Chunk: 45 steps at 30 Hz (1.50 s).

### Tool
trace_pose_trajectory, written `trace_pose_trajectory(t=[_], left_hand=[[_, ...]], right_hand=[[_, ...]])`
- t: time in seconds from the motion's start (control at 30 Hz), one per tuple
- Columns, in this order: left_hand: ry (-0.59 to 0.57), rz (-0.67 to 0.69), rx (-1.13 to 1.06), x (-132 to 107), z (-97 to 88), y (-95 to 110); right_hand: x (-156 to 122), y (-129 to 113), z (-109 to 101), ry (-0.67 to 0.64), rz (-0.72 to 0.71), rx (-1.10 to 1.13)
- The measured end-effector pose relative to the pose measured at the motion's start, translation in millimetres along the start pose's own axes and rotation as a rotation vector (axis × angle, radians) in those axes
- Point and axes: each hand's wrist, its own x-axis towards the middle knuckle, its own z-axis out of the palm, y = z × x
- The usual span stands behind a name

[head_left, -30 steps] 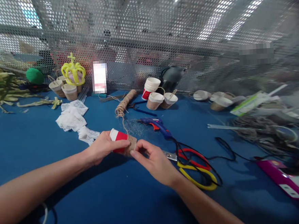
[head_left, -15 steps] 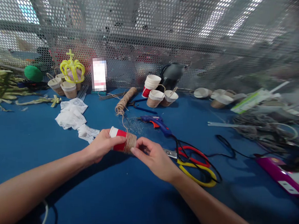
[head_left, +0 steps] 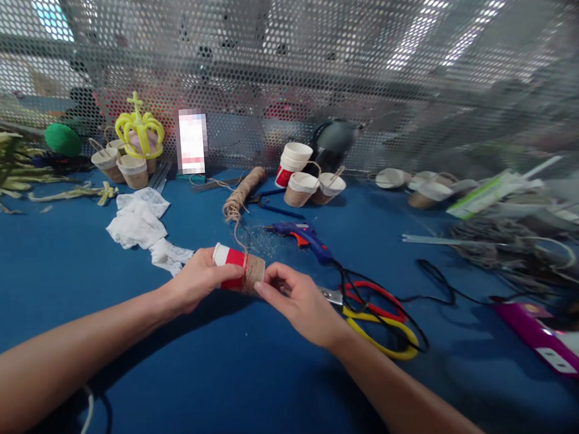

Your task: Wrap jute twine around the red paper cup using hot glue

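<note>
A red and white paper cup lies on its side above the table, brown twine wound round its narrower end. My left hand is closed on the cup's wide end, thumb along the red side. At the other end, my right hand pinches the cup's base rim between thumb and fingers; some of its fingertips are hidden. From the cup a loose strand runs up to a twine roll. Beyond my right hand lie scissors with red and yellow handles, their blades partly hidden behind it.
A blue glue gun and its black cord lie right of centre. White lace cloth is at left. Twine-wrapped cups stand at the back near a yellow crown. A purple power strip sits at right. A perforated metal screen borders the table.
Hardly anything differs. The view has shifted very slightly, and both hands keep their hold on the cup.
</note>
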Motion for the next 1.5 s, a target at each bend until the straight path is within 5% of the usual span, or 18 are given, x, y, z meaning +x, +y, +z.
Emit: trace_pose_trajectory(t=[0.23, 0.4, 0.57, 1.2, 1.4, 1.5], left_hand=[[0.005, -0.042, -0.064, -1, 0.5, 3], [0.065, -0.178, -0.198, -1, 4.6, 6], [0.084, -0.174, -0.288, -4, 8.5, 8], [0.024, -0.136, -0.293, -6, 12.3, 5], [-0.098, -0.091, -0.188, -7, 9.0, 12], [-0.144, -0.074, -0.057, -1, -1.2, 11]], right_hand=[[1, 0, 0, 0.006, 0.043, 0.015], [-1, -2, 9, 0.182, 0.000, -0.049], [-1, -1, 19, 0.310, -0.037, -0.122], [0, 1, 19, 0.331, -0.018, -0.145], [0, -2, 2, 0.246, -0.040, -0.084], [3, -4, -24, 0.342, -0.039, -0.163]])
